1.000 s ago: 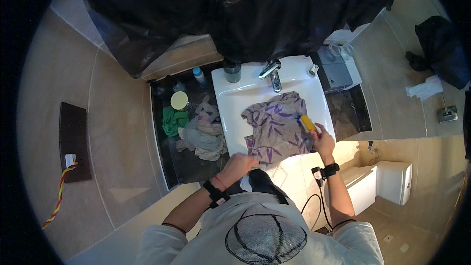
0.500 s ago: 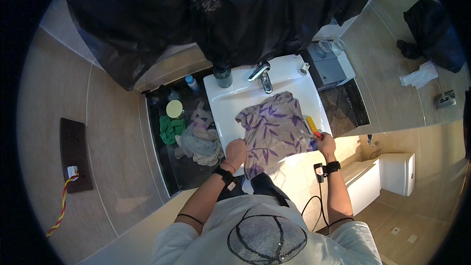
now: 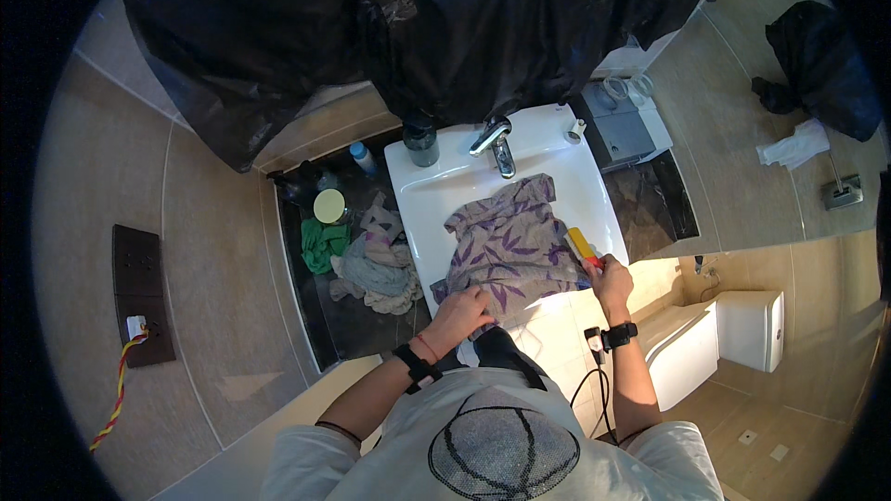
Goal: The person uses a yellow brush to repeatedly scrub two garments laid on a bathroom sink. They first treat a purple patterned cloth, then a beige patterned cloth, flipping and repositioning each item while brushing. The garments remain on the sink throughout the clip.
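Note:
A damp-looking grey cloth (image 3: 510, 255) with purple leaf prints is draped over the white sink (image 3: 422, 223), its lower end hanging past the front rim. At the cloth's lower left, my left hand (image 3: 459, 314) has its fingers bent closed on the fabric. My right hand (image 3: 610, 283) is wrapped round the red end of a yellow-and-red scrub brush (image 3: 582, 245). Pale bristles seem to face the cloth, and the brush sits at its right edge. Behind the cloth stands a chrome faucet (image 3: 501, 144).
Left of the sink, a dark counter (image 3: 357, 339) bears a heap of damp cloths (image 3: 380, 269), a green cloth (image 3: 325, 243), a pale-lidded jar (image 3: 329, 206) and a blue-and-white bottle (image 3: 363, 158). A grey box (image 3: 620, 134) stands right. Black plastic sheeting (image 3: 445, 28) hangs behind.
My left hand has moved right and nearer me onto the cloth's lower part. The brush has shifted slightly left in my right hand. The cloth's lower left part is more bunched.

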The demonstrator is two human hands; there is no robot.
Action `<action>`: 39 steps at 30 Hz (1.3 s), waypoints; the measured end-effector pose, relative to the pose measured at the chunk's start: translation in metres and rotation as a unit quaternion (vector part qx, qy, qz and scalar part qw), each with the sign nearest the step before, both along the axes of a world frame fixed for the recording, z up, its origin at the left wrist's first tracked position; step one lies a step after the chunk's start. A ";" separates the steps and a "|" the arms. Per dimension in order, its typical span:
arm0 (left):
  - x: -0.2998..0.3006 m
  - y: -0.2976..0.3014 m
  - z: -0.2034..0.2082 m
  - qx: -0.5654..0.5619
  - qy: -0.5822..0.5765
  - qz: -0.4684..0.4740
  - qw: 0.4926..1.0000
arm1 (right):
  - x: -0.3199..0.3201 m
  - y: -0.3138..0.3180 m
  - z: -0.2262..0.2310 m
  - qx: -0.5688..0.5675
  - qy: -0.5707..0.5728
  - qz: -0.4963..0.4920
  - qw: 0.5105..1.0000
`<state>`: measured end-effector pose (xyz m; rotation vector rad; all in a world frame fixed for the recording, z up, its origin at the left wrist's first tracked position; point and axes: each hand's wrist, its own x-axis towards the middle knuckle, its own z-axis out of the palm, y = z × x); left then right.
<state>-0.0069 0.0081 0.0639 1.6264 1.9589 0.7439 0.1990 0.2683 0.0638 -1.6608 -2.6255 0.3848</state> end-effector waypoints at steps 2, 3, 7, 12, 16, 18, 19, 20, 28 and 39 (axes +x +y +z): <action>0.003 -0.003 -0.004 -0.049 0.058 0.026 0.997 | -0.003 0.011 -0.014 0.009 -0.008 -0.010 1.000; 0.001 -0.009 -0.007 -0.037 0.104 0.056 0.992 | -0.007 0.017 -0.021 0.006 -0.005 -0.008 1.000; -0.017 -0.011 -0.007 -0.041 0.284 0.181 0.941 | -0.022 0.036 -0.043 0.005 -0.012 -0.012 1.000; -0.031 0.010 -0.036 -0.122 0.255 0.183 0.942 | -0.048 0.035 -0.046 -0.093 -0.062 0.046 0.993; -0.036 0.021 -0.051 -0.059 0.152 0.215 0.963 | -0.043 0.048 -0.049 -0.127 0.052 0.054 0.989; -0.042 0.028 -0.044 -0.023 -0.136 0.314 0.939 | -0.035 0.066 -0.044 -0.170 0.155 0.029 0.973; -0.045 0.032 -0.035 -0.006 -0.277 0.353 0.894 | -0.036 0.076 -0.035 -0.212 0.240 0.025 0.947; -0.050 0.033 -0.025 0.024 -0.318 0.363 0.875 | -0.033 0.084 -0.024 -0.232 0.316 0.008 0.920; -0.107 0.047 0.104 0.253 -0.445 0.352 0.784 | -0.066 0.084 0.134 -0.254 0.553 0.000 0.793; -0.081 -0.002 0.091 0.055 -0.429 0.360 0.827 | -0.023 0.073 0.070 -0.250 0.484 -0.031 0.838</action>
